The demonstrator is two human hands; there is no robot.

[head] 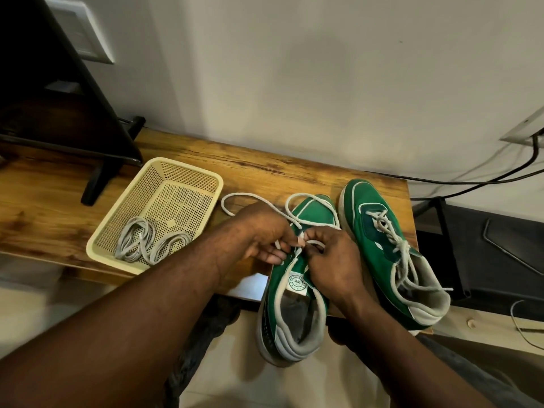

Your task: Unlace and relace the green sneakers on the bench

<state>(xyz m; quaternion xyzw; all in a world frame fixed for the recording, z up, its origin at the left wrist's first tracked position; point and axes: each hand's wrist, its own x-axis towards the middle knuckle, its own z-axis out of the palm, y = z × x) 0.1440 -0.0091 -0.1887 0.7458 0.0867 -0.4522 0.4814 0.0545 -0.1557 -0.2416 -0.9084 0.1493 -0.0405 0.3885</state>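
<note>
Fingers (pixel 290 238) pinch lace (pixel 244 194); sneaker (pixel 315 214) toe points away.

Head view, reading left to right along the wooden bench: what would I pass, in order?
Black stand foot → beige basket holding grey laces → white lace → green sneaker being laced → laced green sneaker.

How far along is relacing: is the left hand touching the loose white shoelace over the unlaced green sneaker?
Touching. The head view shows the left hand pinching the loose white shoelace at its fingertips, above the unlaced green sneaker.
</note>
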